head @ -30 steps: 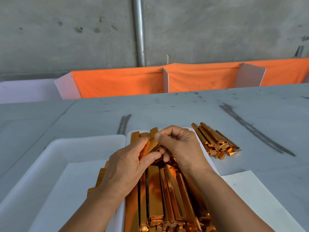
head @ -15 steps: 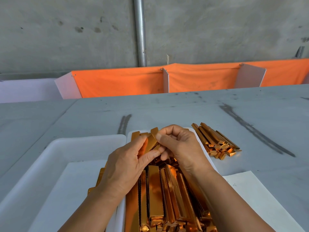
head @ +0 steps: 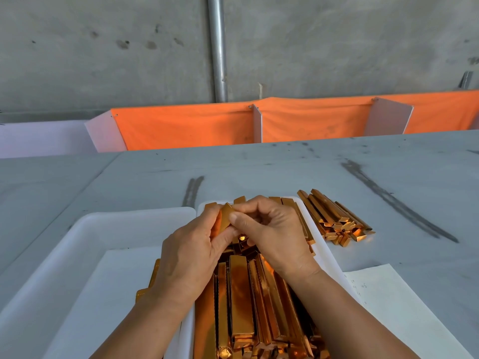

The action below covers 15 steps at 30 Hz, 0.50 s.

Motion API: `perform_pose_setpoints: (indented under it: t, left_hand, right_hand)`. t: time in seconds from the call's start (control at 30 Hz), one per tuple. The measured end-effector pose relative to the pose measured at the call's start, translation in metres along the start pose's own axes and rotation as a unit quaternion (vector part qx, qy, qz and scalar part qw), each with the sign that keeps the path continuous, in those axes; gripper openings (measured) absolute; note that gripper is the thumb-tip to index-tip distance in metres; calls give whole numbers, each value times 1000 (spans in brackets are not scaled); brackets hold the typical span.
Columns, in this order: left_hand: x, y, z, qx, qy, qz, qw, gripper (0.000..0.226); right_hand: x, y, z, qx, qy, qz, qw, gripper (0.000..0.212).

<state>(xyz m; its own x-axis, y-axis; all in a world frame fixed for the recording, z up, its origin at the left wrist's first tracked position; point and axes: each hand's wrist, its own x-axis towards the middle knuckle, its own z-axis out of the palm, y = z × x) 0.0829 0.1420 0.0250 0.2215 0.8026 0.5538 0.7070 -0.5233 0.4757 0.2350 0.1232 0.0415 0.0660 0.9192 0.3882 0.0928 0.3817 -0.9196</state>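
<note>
Both hands, left hand (head: 189, 257) and right hand (head: 274, 234), pinch 1 gold strip (head: 226, 221) above a white tray (head: 321, 244) of gold strips on the tabletop (head: 259, 172).

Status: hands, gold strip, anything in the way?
Left hand and right hand both pinching one gold strip above the filled tray. Gold pile lies right of tray. No obstruction seen.

both bare forearms come up from the lower edge and converge so the hands meet at the fingertips. the left hand (head: 189, 257) lies back-up, its thumb and curled fingers pinching a strip (head: 226, 219). the right hand (head: 278, 234) arches beside it, thumb pressed on the same strip, fingers curled under.
</note>
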Motion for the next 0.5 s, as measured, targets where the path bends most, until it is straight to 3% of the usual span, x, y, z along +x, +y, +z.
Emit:
perform_pose_setpoints:
  t: [0.3,0.5]
  left_hand:
    - [0,3,0,23,-31,13,999,55]
    - [-1,4,2,7,-35,5,999,62]
  right_hand:
    - [6,0,-4,-8,46,72,996,13]
    - [7,0,-4,-10,41,78,996,11]
